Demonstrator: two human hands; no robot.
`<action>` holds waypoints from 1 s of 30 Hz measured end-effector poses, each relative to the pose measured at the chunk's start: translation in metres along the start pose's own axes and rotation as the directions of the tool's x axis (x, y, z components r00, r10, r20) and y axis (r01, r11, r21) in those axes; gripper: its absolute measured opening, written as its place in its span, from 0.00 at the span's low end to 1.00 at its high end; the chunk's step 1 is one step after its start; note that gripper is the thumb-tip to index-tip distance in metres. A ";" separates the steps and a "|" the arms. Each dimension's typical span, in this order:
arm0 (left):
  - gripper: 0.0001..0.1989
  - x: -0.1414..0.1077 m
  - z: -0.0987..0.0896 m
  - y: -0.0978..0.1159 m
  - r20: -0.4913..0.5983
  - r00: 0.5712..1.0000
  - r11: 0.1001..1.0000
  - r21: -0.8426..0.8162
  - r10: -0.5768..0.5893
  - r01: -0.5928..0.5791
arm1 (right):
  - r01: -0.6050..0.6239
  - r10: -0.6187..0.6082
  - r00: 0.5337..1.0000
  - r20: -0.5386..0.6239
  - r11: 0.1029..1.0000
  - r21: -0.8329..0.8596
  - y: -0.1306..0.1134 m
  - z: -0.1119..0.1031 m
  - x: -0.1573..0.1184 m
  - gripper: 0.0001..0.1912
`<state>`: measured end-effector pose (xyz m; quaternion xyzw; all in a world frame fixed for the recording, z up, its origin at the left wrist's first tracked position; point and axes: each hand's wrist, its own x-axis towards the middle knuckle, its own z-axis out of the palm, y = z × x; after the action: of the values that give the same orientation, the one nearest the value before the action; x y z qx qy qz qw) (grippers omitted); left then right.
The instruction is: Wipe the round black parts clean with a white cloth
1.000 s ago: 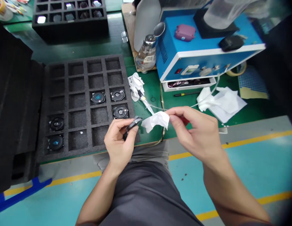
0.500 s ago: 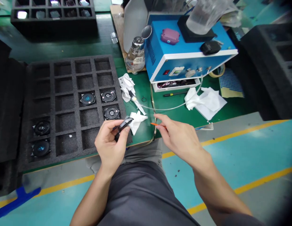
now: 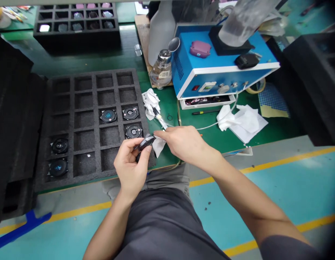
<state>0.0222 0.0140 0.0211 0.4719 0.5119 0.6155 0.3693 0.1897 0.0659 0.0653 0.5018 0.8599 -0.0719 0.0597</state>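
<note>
My left hand [image 3: 132,162] grips a round black watch body [image 3: 146,142], tilted on edge between thumb and fingers. Just to its right, my right hand [image 3: 185,144] is closed palm down, its forefinger pointing left beside the watch; what it holds is hidden. A white pen-like tip [image 3: 161,121] with a thin clear tube lies against that hand's upper side. White tissue [image 3: 158,145] shows below the forefinger, and a small orange piece [image 3: 201,135] peeks out beyond the knuckles. On the left, a black foam tray [image 3: 95,141] holds several round watch bodies in its compartments.
Behind the hands stand a blue machine [image 3: 226,77] with a narrow open drawer [image 3: 207,101], and a glass bottle [image 3: 161,72]. More tissue [image 3: 247,119] lies at the right. Another foam tray [image 3: 76,38] sits at the back left, and dark foam stacks [image 3: 14,119] rise at the left edge.
My right hand has moved left, close to the watch body, and the orange tip no longer shows between its fingers. My left hand still grips the watch body. The view has shifted slightly.
</note>
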 end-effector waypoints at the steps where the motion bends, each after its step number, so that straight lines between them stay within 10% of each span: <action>1: 0.09 0.000 0.000 0.000 0.003 1.000 1.000 0.007 0.001 -0.001 | 0.010 -0.009 0.999 -0.046 1.000 0.024 0.002 0.004 -0.001 0.20; 7: 0.08 0.000 -0.001 0.001 0.058 0.997 0.995 0.085 0.041 -0.046 | 0.126 -0.026 0.825 -0.565 0.982 0.138 0.007 0.018 -0.030 0.15; 11: 0.09 0.000 -0.001 0.000 0.080 0.995 0.990 0.122 0.064 -0.074 | 0.195 -0.096 0.709 -0.699 0.979 0.063 0.001 0.010 -0.039 0.13; 30: 0.13 -0.002 -0.004 -0.005 0.109 0.984 0.981 0.120 0.142 -0.155 | 0.202 -0.156 0.713 -0.683 0.979 -0.012 0.000 0.006 -0.035 0.12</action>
<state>0.0192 0.0120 0.0156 0.5617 0.4947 0.5828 0.3165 0.2066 0.0351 0.0654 0.4091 0.8636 0.0841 -0.2824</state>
